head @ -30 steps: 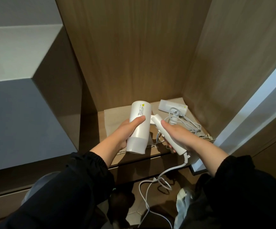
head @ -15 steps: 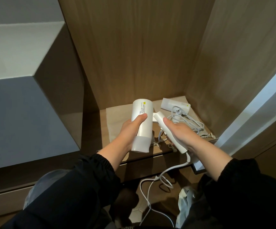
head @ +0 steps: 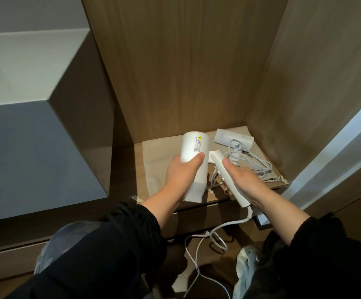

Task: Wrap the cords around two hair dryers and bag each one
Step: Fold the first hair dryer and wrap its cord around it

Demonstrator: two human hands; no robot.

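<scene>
Centrally, my left hand (head: 181, 171) grips the barrel of the white hair dryer (head: 193, 147). The fingers curl round its far side and the thumb lies across its face, below the printed warning label. My right hand (head: 243, 180) closes round the dryer's handle (head: 219, 162), with the thumb stretched along its upper side. The handle angles away from the barrel toward my right. Both hands hold the dryer just above the front part of the wooden shelf (head: 138, 169).

Below, the cord (head: 196, 247) leaves the handle's lower end, drops past the shelf's front edge and lies in loose loops on the floor (head: 218, 262), unwrapped.

Behind my right hand, the second hair dryer (head: 232, 138) lies on its side at the back right of the shelf. Its own cord (head: 253, 164) is spread in slack loops beside it.

Under my left hand, a flat beige bag (head: 155, 160) lies on the shelf, with nothing in it. A braided drawstring (head: 274, 180) lies near the shelf's right front corner.

At the margins are my black sleeves (head: 132, 229), one pale shoe (head: 246, 262) on the floor, and the wood-grain back panel (head: 186, 72) rising behind the shelf.
</scene>
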